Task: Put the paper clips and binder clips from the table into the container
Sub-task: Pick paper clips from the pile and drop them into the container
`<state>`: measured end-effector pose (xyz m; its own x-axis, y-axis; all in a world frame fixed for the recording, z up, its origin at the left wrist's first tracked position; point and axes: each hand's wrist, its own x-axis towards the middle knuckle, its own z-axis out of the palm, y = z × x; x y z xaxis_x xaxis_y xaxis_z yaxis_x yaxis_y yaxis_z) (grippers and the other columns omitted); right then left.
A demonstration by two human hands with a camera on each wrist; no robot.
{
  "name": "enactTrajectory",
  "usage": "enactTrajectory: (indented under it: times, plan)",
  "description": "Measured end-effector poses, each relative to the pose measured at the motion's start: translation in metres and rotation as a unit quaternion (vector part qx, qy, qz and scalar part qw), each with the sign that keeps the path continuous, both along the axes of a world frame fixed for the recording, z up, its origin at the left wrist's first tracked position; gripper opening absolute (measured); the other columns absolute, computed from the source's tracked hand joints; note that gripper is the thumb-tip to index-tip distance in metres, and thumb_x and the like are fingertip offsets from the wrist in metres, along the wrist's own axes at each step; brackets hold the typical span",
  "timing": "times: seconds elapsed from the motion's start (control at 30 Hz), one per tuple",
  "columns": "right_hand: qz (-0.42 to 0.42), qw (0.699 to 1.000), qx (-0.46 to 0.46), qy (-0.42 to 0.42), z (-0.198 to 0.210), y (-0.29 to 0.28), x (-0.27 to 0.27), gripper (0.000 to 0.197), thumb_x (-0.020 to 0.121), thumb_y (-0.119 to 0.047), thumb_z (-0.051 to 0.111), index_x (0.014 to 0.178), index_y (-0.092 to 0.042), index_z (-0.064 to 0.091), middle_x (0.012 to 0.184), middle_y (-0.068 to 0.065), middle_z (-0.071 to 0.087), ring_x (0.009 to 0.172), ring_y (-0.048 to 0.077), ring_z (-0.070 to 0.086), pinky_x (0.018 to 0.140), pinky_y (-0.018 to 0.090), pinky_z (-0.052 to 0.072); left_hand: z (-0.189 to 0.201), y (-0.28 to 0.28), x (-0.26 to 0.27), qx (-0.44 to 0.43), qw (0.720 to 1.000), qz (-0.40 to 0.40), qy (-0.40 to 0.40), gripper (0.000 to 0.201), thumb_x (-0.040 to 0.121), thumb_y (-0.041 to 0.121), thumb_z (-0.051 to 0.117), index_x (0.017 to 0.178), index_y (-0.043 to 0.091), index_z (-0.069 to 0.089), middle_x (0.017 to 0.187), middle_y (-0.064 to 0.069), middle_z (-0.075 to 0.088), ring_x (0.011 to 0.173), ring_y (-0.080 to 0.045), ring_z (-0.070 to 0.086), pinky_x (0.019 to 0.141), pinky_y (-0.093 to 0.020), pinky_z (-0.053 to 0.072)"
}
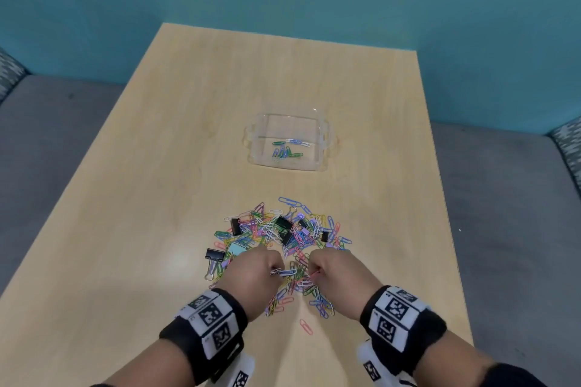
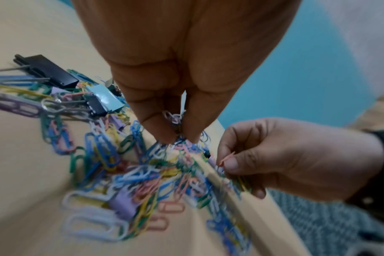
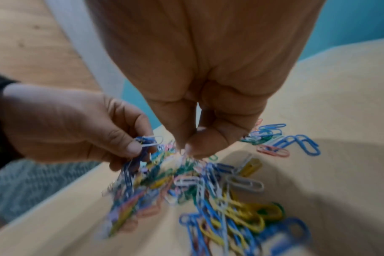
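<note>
Nearest the person, one lone pink paper clip (image 1: 306,327) lies on the wooden surface (image 1: 157,198), between the two wrists and apart from the rest; just beyond it both hands are down in the heap of coloured paper clips (image 1: 283,245). The left hand (image 1: 251,273) has its fingers curled, thumb and forefinger pinching a small bunch of blue and white paper clips (image 3: 148,139) whose ends stick out toward the right hand; more clips dangle under its fingers in the right wrist view. The right hand (image 1: 338,273) is likewise curled, pinching a pink paper clip (image 2: 227,157) between thumb and forefinger, with a few more clips caught under its lower fingers. The two hands are close but not touching, a narrow gap of clips between them.

The heap spreads ahead of and to both sides of the hands; its paper clips are too many and too tangled to count. Among them I count about six black binder clips: one black binder clip (image 1: 214,254) just left of the left hand, the others farther into the heap; a light blue binder clip (image 1: 237,249) lies just ahead of the left hand, and a purple one shows too.

Well beyond the heap stands one clear plastic container (image 1: 323,135), open; roughly eight paper clips (image 1: 287,149), green, blue and white, lie inside it.
</note>
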<state>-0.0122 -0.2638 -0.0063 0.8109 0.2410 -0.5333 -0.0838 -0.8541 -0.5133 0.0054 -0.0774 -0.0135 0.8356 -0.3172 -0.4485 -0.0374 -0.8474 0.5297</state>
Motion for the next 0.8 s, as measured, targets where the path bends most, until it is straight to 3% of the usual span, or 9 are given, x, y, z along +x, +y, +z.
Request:
enactTrajectory:
  times: [0.1, 0.2, 0.33, 0.47, 0.53, 0.63, 0.73, 0.8]
  plan:
    - [-0.055, 0.994, 0.077, 0.058, 0.014, -0.008, 0.017, 0.012, 0.084, -0.007, 0.054, 0.08, -0.016, 0.061, 0.07, -0.006, 0.057, 0.059, 0.012, 0.056, 0.051, 0.025, 0.041, 0.017, 0.008, 0.017, -0.076, 0.994, 0.056, 0.06, 0.004, 0.076, 0.02, 0.069, 0.075, 0.024, 0.069, 0.068, 0.008, 0.064, 0.062, -0.004, 0.058, 0.061, -0.022, 0.047]
    - [-0.126, 0.978, 0.142, 0.086, 0.027, -0.018, 0.049, 0.01, 0.085, -0.005, 0.057, 0.081, -0.012, 0.063, 0.064, -0.005, 0.055, 0.046, 0.011, 0.057, 0.039, 0.019, 0.038, 0.033, 0.012, 0.048, -0.182, 0.966, 0.139, 0.122, 0.01, 0.076, 0.007, 0.073, 0.072, 0.015, 0.068, 0.054, 0.002, 0.062, 0.048, -0.011, 0.056, 0.055, -0.028, 0.047]
    - [-0.175, 0.968, 0.177, 0.011, 0.041, -0.026, 0.116, 0.012, 0.086, -0.001, 0.06, 0.08, -0.009, 0.065, 0.065, 0.004, 0.058, 0.047, 0.013, 0.059, 0.047, 0.026, 0.045, 0.046, 0.011, 0.107, -0.246, 0.937, 0.221, 0.113, 0.009, 0.076, 0.0, 0.074, 0.077, 0.006, 0.068, 0.064, -0.014, 0.065, 0.055, -0.02, 0.06, 0.064, -0.035, 0.055]
    - [-0.219, 0.961, 0.162, -0.048, 0.041, -0.026, 0.179, 0.013, 0.085, -0.004, 0.065, 0.073, -0.01, 0.062, 0.063, 0.0, 0.055, 0.046, 0.011, 0.056, 0.051, 0.028, 0.053, 0.047, -0.003, 0.168, -0.285, 0.911, 0.286, 0.084, 0.011, 0.077, -0.004, 0.072, 0.073, 0.005, 0.065, 0.066, -0.01, 0.062, 0.057, -0.019, 0.059, 0.062, -0.027, 0.058]
    - [-0.221, 0.963, 0.143, -0.063, 0.039, -0.023, 0.2, 0.017, 0.085, -0.004, 0.064, 0.071, -0.013, 0.061, 0.067, 0.001, 0.057, 0.051, 0.014, 0.058, 0.05, 0.028, 0.054, 0.048, -0.012, 0.189, -0.286, 0.908, 0.298, 0.07, 0.01, 0.077, -0.003, 0.071, 0.074, 0.005, 0.065, 0.066, -0.009, 0.064, 0.059, -0.02, 0.059, 0.066, -0.03, 0.058]
    - [-0.216, 0.967, 0.104, -0.081, 0.04, -0.016, 0.22, 0.017, 0.084, -0.006, 0.062, 0.07, -0.015, 0.061, 0.07, 0.002, 0.061, 0.061, 0.024, 0.066, 0.06, 0.041, 0.059, 0.049, -0.024, 0.211, -0.28, 0.911, 0.301, 0.034, 0.007, 0.078, 0.0, 0.071, 0.076, 0.004, 0.066, 0.067, -0.009, 0.064, 0.058, -0.019, 0.061, 0.074, -0.036, 0.059]
    - [-0.197, 0.973, 0.092, -0.075, 0.042, -0.011, 0.226, 0.004, 0.084, -0.017, 0.066, 0.087, -0.02, 0.066, 0.087, 0.002, 0.066, 0.075, 0.027, 0.068, 0.075, 0.043, 0.058, 0.05, -0.029, 0.218, -0.28, 0.916, 0.286, 0.019, 0.011, 0.078, 0.001, 0.071, 0.088, 0.005, 0.068, 0.082, -0.011, 0.066, 0.066, -0.021, 0.062, 0.079, -0.04, 0.058]
    - [-0.156, 0.984, 0.039, -0.071, 0.042, -0.017, 0.22, 0.026, 0.086, -0.026, 0.064, 0.112, -0.021, 0.063, 0.108, 0.002, 0.064, 0.09, 0.024, 0.064, 0.084, 0.035, 0.052, 0.045, -0.022, 0.214, -0.263, 0.926, 0.27, 0.019, 0.023, 0.08, 0.003, 0.07, 0.102, 0.008, 0.067, 0.099, -0.011, 0.066, 0.078, -0.022, 0.064, 0.082, -0.041, 0.057]
